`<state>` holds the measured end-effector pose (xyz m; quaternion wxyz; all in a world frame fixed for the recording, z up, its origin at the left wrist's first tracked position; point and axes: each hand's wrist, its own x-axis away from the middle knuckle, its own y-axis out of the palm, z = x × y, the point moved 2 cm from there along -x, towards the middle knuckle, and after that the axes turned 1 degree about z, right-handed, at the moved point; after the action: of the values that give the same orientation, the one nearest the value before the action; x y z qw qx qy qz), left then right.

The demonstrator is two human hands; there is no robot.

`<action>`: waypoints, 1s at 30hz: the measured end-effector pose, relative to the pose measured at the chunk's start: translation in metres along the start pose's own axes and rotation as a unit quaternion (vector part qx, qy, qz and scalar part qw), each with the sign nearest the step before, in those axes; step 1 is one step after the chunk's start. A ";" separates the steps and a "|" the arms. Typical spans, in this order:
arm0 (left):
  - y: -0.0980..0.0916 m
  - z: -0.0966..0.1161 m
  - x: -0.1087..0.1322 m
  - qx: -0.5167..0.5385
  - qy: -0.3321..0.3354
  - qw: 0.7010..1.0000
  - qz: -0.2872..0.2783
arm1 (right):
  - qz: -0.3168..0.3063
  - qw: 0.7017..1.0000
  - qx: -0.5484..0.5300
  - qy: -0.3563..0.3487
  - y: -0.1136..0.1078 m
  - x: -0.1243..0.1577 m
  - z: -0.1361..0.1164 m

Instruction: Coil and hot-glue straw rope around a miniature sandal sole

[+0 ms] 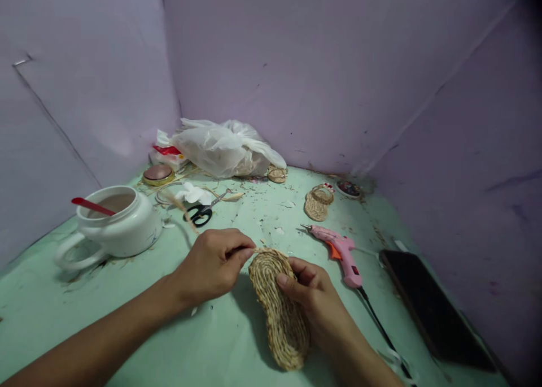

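Note:
A woven straw shoe sole point(277, 311) is held tilted over the green table, its coiled rows showing. My right hand point(311, 296) is closed on its right edge, thumb on the face and fingers behind. At the sole's upper left edge, my left hand point(218, 262) pinches a thin straw cord that runs along the rim. A loose end of the cord point(186, 213) trails behind my left hand. Beyond that hand lie black-handled scissors point(201, 213). Right of the sole rests a pink glue gun point(339, 248) with an orange trigger.
A white mug point(122, 229) with a red stick point(93, 206) stands at left. Plastic bags point(224, 149) and a round tin point(158, 175) sit at the back. A small woven slipper point(317, 203) lies at back right. A dark phone point(436, 311) lies at right, beside the glue gun's cable.

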<state>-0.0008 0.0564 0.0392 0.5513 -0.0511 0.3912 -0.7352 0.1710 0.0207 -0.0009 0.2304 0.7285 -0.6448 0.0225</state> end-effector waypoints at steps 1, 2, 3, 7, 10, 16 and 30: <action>0.000 0.000 0.000 -0.004 -0.010 1.000 0.005 | -0.002 1.000 -0.008 0.002 0.000 0.000 0.000; -0.001 0.000 0.001 -0.006 -0.017 1.000 0.010 | -0.003 1.000 -0.014 0.003 0.000 -0.001 -0.001; -0.001 0.000 0.001 -0.007 -0.021 1.000 0.014 | -0.002 1.000 -0.017 0.001 -0.001 -0.001 -0.001; -0.001 -0.002 0.001 0.008 -0.002 1.000 0.010 | 0.019 1.000 -0.003 -0.013 -0.004 -0.002 -0.004; 0.000 -0.005 0.000 -0.005 0.012 1.000 0.007 | 0.022 1.000 -0.004 -0.007 -0.004 -0.002 -0.004; 0.003 0.000 0.009 -0.096 0.090 0.972 0.193 | 0.065 0.994 -0.072 -0.042 -0.006 -0.007 0.003; -0.005 -0.015 -0.005 0.177 -0.208 0.929 -0.248 | 0.009 0.992 -0.122 -0.035 -0.012 -0.008 -0.007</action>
<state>-0.0099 0.0686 0.0337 0.4203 -0.1998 0.1056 -0.8788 0.1826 0.0319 -0.0008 0.2947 0.6890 -0.6573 -0.0801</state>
